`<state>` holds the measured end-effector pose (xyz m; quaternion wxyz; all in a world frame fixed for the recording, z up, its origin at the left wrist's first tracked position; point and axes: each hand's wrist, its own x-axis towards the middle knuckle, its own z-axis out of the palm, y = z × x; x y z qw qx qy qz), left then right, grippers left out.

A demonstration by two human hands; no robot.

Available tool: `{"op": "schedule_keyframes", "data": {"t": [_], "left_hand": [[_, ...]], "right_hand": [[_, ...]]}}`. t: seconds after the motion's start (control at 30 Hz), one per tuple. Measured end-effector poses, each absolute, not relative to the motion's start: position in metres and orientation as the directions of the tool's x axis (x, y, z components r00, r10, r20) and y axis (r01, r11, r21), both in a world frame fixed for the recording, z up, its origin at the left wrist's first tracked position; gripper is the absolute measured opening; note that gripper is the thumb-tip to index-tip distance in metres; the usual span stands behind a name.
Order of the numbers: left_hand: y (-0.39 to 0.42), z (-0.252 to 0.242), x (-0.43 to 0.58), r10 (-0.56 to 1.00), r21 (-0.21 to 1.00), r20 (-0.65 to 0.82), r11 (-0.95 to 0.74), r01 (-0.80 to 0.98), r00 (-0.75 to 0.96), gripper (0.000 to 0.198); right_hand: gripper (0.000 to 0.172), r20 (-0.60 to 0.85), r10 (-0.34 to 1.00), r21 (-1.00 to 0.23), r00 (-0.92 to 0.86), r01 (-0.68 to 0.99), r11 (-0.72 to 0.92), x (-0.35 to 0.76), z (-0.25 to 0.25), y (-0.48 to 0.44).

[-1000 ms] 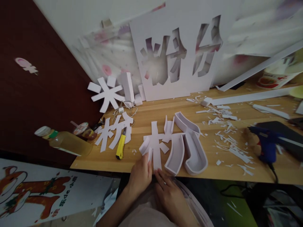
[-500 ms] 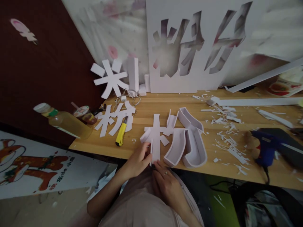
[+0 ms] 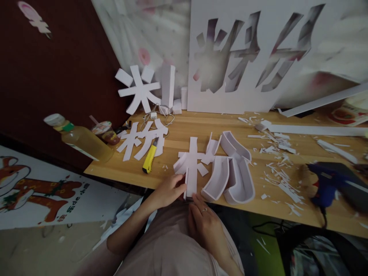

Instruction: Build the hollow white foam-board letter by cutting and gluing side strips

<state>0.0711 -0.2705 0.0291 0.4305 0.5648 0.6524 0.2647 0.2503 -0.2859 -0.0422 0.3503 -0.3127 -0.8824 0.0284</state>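
Note:
A white foam-board character (image 3: 193,168) lies at the table's front edge, a thin upright strip (image 3: 186,180) standing along its lower left side. My left hand (image 3: 168,191) closes thumb and fingers on that strip. Against the character's bottom edge rest the outstretched fingers of my right hand (image 3: 207,222), which has a ring and grips nothing visible. Just right of them are hollow, walled foam letter parts (image 3: 217,178), open side up. A yellow utility knife (image 3: 150,155) lies left of the character, over flat foam character pieces (image 3: 132,142).
At the right lie a blue glue gun (image 3: 323,184) and scattered foam scraps (image 3: 283,180). A bottle (image 3: 83,142) and a lidded cup (image 3: 105,131) stand at the left. Behind are a finished foam character (image 3: 139,90) and a cut-out foam sheet (image 3: 224,101).
The head view has shifted, so the scene sits slightly further right. Both hands stay at the same character, the left still on the strip, with little visible movement.

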Motion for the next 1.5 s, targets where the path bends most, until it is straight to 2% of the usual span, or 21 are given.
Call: {"op": "schedule_keyframes", "data": {"t": [0.27,0.47,0.53,0.67,0.73,0.8,0.83,0.87,0.9,0.93,0.97,1.03,1.13,1.2,1.27,1.4,1.5], "left_hand": [[-0.273,0.030,0.081,0.979,0.782,-0.203,0.177,0.597,-0.024,0.025],[-0.273,0.032,0.090,0.959,0.580,-0.168,0.284,0.764,-0.228,0.021],[-0.277,0.036,0.089,0.953,0.519,-0.149,0.304,0.799,-0.265,0.021],[-0.299,0.053,0.075,0.956,0.489,-0.115,0.289,0.823,-0.268,0.021],[-0.314,0.062,0.061,0.954,0.535,-0.091,0.289,0.794,-0.286,0.022],[-0.329,0.065,0.043,0.929,0.658,-0.024,0.292,0.694,-0.369,0.025],[-0.335,0.064,0.034,0.900,0.739,0.017,0.282,0.611,-0.435,0.027],[-0.341,0.062,0.024,0.857,0.821,0.052,0.256,0.510,-0.514,0.028],[-0.346,0.058,0.015,0.799,0.893,0.071,0.215,0.394,-0.597,0.029],[-0.350,0.053,0.006,0.732,0.950,0.072,0.156,0.270,-0.677,0.030],[-0.353,0.048,-0.002,0.660,0.988,0.050,0.078,0.135,-0.750,0.031],[-0.357,0.038,-0.015,0.530,0.991,-0.024,-0.100,-0.091,-0.848,0.035],[-0.360,0.027,-0.029,0.417,0.937,-0.135,-0.242,-0.253,-0.899,0.031],[-0.360,0.023,-0.036,0.371,0.928,-0.196,-0.230,-0.294,-0.908,0.026],[-0.359,0.019,-0.041,0.337,0.935,-0.203,-0.213,-0.285,-0.919,0.026],[-0.353,0.013,-0.046,0.323,0.972,-0.003,-0.220,-0.079,-0.946,0.028],[-0.344,0.015,-0.041,0.410,0.985,0.019,-0.165,-0.054,-0.912,0.038]], "right_hand": [[0.024,0.617,0.527,-0.230,-0.585,0.506,0.831,0.254,-0.052,-0.282],[0.023,0.581,0.520,-0.228,-0.625,0.489,0.842,0.257,-0.057,-0.279],[0.025,0.539,0.539,-0.288,-0.647,0.459,0.840,0.263,-0.047,-0.279],[0.023,0.462,0.680,-0.546,-0.569,0.422,0.724,0.283,-0.005,-0.269],[0.023,0.419,0.778,-0.641,-0.468,0.454,0.619,0.285,0.023,-0.257],[0.027,0.323,0.853,-0.709,-0.409,0.493,0.504,0.268,0.051,-0.242],[0.028,0.287,0.862,-0.706,-0.417,0.517,0.485,0.251,0.063,-0.234],[0.027,0.264,0.851,-0.666,-0.453,0.552,0.501,0.229,0.073,-0.227],[0.027,0.183,0.825,-0.594,-0.534,0.609,0.526,0.203,0.081,-0.222],[0.030,0.106,0.794,-0.483,-0.599,0.667,0.568,0.174,0.085,-0.218],[0.032,0.087,0.782,-0.441,-0.617,0.681,0.585,0.144,0.087,-0.215],[0.040,0.054,0.787,-0.398,-0.615,0.709,0.582,0.089,0.081,-0.212],[0.062,-0.019,0.803,-0.378,-0.595,0.748,0.545,0.029,0.060,-0.211],[0.065,-0.079,0.812,-0.385,-0.578,0.769,0.510,0.008,0.044,-0.209],[0.059,-0.123,0.807,-0.407,-0.577,0.771,0.489,-0.001,0.034,-0.207],[0.059,-0.155,0.789,-0.493,-0.594,0.739,0.460,0.012,0.038,-0.204],[0.064,-0.134,0.800,-0.605,-0.585,0.687,0.401,0.053,0.055,-0.202]]}}
